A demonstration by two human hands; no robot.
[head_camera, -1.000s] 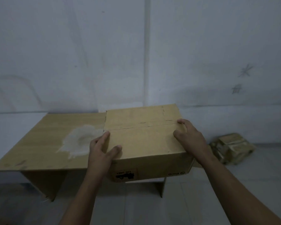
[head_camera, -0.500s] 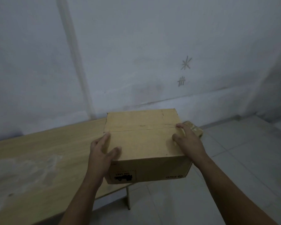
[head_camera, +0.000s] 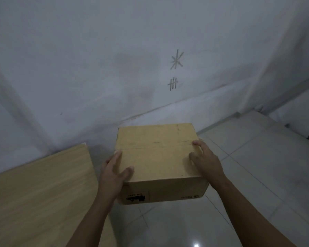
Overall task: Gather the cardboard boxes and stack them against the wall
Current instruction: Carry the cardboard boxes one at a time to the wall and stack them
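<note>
The person is mid-carry: one closed cardboard box (head_camera: pixel 157 157) is held in the air between both hands, out over the tiled floor (head_camera: pixel 248 175) and close in front of the wall (head_camera: pixel 96 59). The left hand (head_camera: pixel 112 173) is clamped on the box's left side, thumb over the top edge; the right hand (head_camera: pixel 206 160) presses the right side with its fingers (head_camera: pixel 197 142) spread on the top. Both grips are closed on the box, which sits level, with its printed front face toward the camera.

The step in hand appears to be bringing this box to its spot by the wall. The next move likely calls for lowering it flat, back edge against the wall, then letting go. No stack shows here, so where it should land cannot be told.

Compared with a second ago, the box is off the wooden surface (head_camera: pixel 39 193), which now lies to its left. The view has swung right, the wall marks (head_camera: pixel 174 72) stand nearer the middle, and the crumpled bundle once seen on the floor is no longer visible.
</note>
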